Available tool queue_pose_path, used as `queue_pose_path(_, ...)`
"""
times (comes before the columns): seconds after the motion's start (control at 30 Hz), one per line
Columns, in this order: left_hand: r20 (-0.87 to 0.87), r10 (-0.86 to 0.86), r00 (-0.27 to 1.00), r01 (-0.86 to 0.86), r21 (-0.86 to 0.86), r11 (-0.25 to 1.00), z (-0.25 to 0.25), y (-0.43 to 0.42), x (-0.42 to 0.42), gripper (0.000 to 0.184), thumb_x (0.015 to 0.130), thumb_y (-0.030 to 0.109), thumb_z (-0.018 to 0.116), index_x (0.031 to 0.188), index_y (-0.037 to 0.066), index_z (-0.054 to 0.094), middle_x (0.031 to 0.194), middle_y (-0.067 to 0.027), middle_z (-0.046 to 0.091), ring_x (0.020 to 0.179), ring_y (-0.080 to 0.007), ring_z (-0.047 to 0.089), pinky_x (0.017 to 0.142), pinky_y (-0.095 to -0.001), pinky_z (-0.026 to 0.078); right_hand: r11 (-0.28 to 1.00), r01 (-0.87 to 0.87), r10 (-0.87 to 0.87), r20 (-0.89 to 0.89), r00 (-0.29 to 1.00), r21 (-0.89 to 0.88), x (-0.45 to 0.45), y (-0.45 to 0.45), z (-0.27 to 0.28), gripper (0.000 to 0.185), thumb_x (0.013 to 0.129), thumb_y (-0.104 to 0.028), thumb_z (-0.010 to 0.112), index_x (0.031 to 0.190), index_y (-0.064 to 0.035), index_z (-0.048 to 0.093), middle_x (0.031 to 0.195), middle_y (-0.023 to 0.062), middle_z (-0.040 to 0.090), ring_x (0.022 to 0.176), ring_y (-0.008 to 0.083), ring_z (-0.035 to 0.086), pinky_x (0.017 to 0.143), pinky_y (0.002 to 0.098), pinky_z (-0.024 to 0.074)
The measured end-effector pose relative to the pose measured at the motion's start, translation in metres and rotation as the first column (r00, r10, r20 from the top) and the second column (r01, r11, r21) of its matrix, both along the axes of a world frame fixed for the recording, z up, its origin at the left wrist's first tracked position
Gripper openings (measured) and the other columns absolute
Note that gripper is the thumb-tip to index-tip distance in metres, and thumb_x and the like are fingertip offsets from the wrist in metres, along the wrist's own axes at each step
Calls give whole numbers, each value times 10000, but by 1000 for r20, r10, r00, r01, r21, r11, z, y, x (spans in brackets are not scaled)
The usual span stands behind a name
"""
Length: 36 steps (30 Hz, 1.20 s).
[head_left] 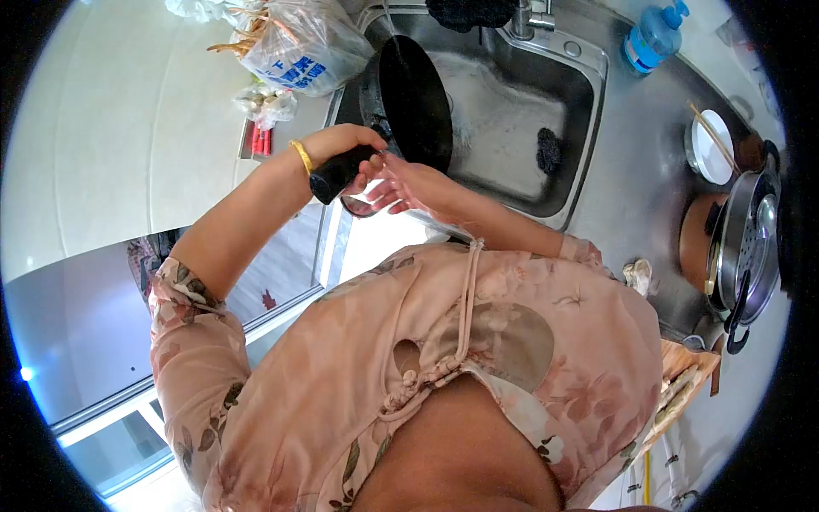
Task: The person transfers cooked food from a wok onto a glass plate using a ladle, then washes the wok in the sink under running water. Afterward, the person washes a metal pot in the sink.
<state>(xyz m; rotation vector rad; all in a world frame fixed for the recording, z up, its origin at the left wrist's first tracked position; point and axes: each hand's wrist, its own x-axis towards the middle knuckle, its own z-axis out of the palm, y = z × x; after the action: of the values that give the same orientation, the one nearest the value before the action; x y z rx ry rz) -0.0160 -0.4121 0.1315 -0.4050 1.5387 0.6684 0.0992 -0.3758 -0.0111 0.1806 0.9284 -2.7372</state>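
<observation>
My left hand, with a yellow bracelet at its wrist, is wrapped round the black handle of a dark frying pan. The pan is tilted up on its side over the left part of the steel sink, its black inside facing right. Just below the pan, my right hand is beside the handle, fingers apart and slightly curled. Whether its fingertips touch the handle is unclear. A small rounded reddish shape shows under the hands; its kind I cannot make out.
A dark scrubber lies in the sink, below the faucet. Behind it stands a blue soap bottle. Plastic bags sit at left. A white bowl with chopsticks and stacked pots stand on the right counter.
</observation>
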Motion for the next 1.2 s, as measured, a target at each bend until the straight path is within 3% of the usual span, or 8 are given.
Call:
queue_pose_path(0.23, 78, 19, 997, -24, 62, 998, 12, -20, -5, 190, 834, 208, 499, 738, 46, 473, 597, 6, 492, 417, -80, 463, 383, -218, 430, 994, 8, -20, -117, 993, -108, -10, -18, 13, 444, 923, -469, 283, 1040, -110, 517, 1046, 57, 570, 898, 193, 558, 806, 337, 427)
queue_pose_path(0.37, 21, -97, 995, 95, 93, 991, 22, -38, -5, 204, 835, 211, 496, 712, 51, 468, 577, 1, 492, 416, -77, 479, 370, -217, 443, 849, 386, -359, -144, 922, 361, 36, 9, -11, 402, 894, -358, 449, 1144, -54, 530, 1067, 67, 580, 956, 169, 551, 798, 284, 438)
queue_pose_path(0.47, -63, -160, 985, 167, 115, 979, 36, -53, 2, 212, 835, 204, 496, 684, 59, 466, 560, -4, 496, 404, -77, 481, 347, -211, 447, -166, 313, -632, -345, 694, 935, 120, 63, -70, 399, 790, -307, 608, 1129, -104, 556, 988, 119, 589, 895, 239, 556, 790, 329, 434)
queue_pose_path(0.5, -131, -208, 969, 225, 130, 966, 43, -60, 7, 214, 834, 197, 499, 672, 63, 461, 564, -3, 495, 409, -74, 481, 350, -210, 447, -489, -179, -744, -301, 597, 853, 158, 60, -65, 413, 784, -346, 589, 1135, -132, 557, 1010, 145, 579, 893, 275, 556, 771, 385, 437)
queue_pose_path(0.6, -159, -239, 958, 264, 159, 951, 55, -82, 12, 200, 832, 189, 505, 682, 65, 457, 588, -7, 495, 420, -74, 477, 360, -214, 446, -72, -831, -994, 29, 105, 551, 243, 47, -60, 580, 801, -472, 522, 1313, -270, 338, 1381, 138, 269, 1214, 426, 271, 918, 592, 284)
queue_pose_path(0.67, -209, -276, 938, 312, 166, 935, 61, -97, 16, 192, 832, 185, 504, 691, 66, 454, 599, -8, 492, 427, -74, 474, 364, -218, 445, 186, -698, -982, 111, -152, 691, 285, 36, -80, 574, 824, -475, 485, 1321, -239, 323, 1393, 128, 238, 1205, 408, 293, 890, 604, 314)
queue_pose_path(0.97, -18, -192, 981, 183, 392, 901, 86, -169, 4, 223, 828, 187, 516, 670, 53, 436, 541, 24, 463, 414, -51, 483, 355, -185, 431, -196, -763, -980, -109, 164, 615, 272, -34, -168, 393, 745, -363, 558, 1079, -162, 506, 1017, 99, 534, 872, 322, 545, 766, 415, 442)
queue_pose_path(1.2, -53, -94, 994, 107, 577, 809, 89, -189, 9, 213, 836, 174, 501, 693, 40, 418, 578, -10, 478, 429, -58, 484, 367, -182, 437, -674, -185, -605, -391, 693, 716, 118, -120, -134, 280, 653, -231, 620, 908, -122, 578, 972, 142, 538, 854, 342, 511, 734, 443, 396)
